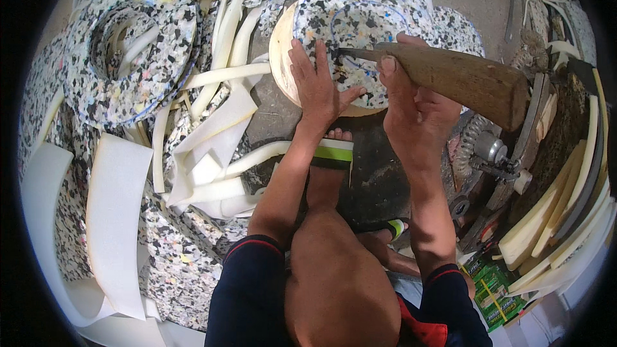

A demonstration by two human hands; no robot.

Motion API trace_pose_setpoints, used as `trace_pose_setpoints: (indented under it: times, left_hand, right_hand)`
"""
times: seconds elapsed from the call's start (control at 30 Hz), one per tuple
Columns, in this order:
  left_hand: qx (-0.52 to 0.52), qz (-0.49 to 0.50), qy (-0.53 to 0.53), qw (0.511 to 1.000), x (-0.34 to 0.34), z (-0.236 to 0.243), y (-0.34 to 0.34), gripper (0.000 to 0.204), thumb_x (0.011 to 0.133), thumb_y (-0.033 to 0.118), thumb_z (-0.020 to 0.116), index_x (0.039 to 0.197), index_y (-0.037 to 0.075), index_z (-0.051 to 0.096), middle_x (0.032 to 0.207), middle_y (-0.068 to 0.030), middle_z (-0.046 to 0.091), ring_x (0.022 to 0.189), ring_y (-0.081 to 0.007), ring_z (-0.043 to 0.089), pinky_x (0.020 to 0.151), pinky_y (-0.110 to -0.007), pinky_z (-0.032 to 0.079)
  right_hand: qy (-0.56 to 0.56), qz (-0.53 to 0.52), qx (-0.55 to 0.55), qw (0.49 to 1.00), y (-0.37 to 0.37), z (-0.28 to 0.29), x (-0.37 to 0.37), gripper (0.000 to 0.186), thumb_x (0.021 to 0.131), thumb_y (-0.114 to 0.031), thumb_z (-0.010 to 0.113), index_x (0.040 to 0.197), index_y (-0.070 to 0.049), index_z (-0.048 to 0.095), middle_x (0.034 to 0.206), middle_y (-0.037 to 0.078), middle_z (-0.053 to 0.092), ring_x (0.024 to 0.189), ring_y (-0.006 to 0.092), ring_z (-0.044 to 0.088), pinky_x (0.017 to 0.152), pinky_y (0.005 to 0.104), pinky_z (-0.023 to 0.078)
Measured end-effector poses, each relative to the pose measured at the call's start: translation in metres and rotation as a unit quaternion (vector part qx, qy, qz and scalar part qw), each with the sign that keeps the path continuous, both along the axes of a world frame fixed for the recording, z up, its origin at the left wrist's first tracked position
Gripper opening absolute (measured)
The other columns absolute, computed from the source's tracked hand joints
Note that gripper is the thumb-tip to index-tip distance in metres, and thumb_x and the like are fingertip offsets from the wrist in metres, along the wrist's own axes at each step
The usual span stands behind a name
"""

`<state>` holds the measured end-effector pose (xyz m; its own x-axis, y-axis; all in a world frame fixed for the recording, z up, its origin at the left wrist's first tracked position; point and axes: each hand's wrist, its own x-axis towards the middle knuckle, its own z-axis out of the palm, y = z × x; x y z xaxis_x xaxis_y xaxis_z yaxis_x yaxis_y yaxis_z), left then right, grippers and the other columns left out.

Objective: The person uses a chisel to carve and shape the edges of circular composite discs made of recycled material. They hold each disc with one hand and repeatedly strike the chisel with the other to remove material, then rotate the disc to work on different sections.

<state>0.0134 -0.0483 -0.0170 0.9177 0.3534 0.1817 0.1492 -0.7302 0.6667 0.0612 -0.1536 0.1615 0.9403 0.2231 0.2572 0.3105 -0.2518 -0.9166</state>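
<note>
My left hand [321, 87] lies with fingers spread on the near left part of a round speckled foam disc [376, 16], which sits over a pale cream round piece [281, 58] with its edge showing at the left. My right hand [411, 99] grips the wooden handle [469, 77] of a long tool. Its narrow dark blade [357, 52] points left onto the foam beside my left fingers, where a thin blue curved line shows on the surface. I cannot tell whether the tip is in the foam.
Stacked foam rings [128, 13] and white foam strips [119, 218] crowd the left. At the right are a metal device with a coiled hose [488, 148], a wooden beam, cream strips [553, 218] and green packages [498, 292]. My sandalled foot [333, 154] is below the disc.
</note>
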Motion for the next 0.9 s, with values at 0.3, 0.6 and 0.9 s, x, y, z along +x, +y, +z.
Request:
trace_pose_setpoints:
  times: [0.3, 0.6, 0.9]
  left_hand:
    - [-0.025, 0.01, 0.024, 0.999, 0.002, 0.001, 0.001, 0.132, 0.063, 0.054, 0.094, 0.162, -0.001, 0.026, 0.165, -0.0411, 0.001, 0.15, -0.0652, 0.01, 0.12, -0.069, 0.019]
    - [-0.013, 0.01, 0.039, 0.999, 0.002, 0.001, 0.0, 0.136, 0.061, 0.055, 0.095, 0.164, 0.002, 0.023, 0.166, -0.0401, 0.0, 0.149, -0.066, 0.011, 0.121, -0.069, 0.019]
    - [-0.013, 0.013, 0.019, 1.0, 0.001, -0.003, -0.001, 0.139, 0.06, 0.06, 0.093, 0.165, 0.003, 0.021, 0.166, -0.0397, -0.001, 0.15, -0.066, 0.009, 0.121, -0.068, 0.018]
  right_hand:
    - [-0.031, -0.015, -0.055, 0.998, 0.016, -0.008, 0.006, 0.028, 0.1, -0.002, 0.07, 0.126, 0.007, 0.067, 0.114, 0.01, 0.072, 0.1, 0.0094, 0.066, 0.086, 0.0236, 0.054]
    - [-0.085, -0.068, -0.109, 0.988, 0.026, -0.009, 0.006, 0.024, 0.099, -0.006, 0.073, 0.118, 0.008, 0.071, 0.11, 0.009, 0.074, 0.093, 0.0102, 0.069, 0.082, 0.0258, 0.058]
    - [-0.058, -0.08, -0.079, 0.992, 0.02, -0.005, 0.002, 0.028, 0.101, -0.008, 0.07, 0.124, 0.008, 0.068, 0.105, 0.01, 0.074, 0.091, 0.0114, 0.07, 0.079, 0.0274, 0.061]
